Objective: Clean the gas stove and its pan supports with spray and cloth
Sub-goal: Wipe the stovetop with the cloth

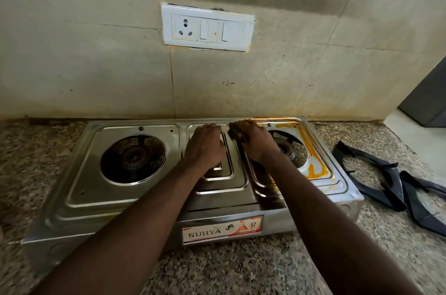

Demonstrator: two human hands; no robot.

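A: Stove (79, 198), where?
B: On the speckled worktop (217, 270), with its pan supports (392, 170) lying beside it on the right.
A: Hands?
B: Left hand (205, 145) rests palm-down on the middle panel, holding nothing. Right hand (255, 142) grips a dark cloth (235, 129).

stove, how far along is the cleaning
Done: both supports are off, on the counter; the stove looks shiny on its left half. In hand: the right hand holds a dark cloth at the back edge, the left hand rests on the middle panel. Left: orange stains round the right burner, and the supports.
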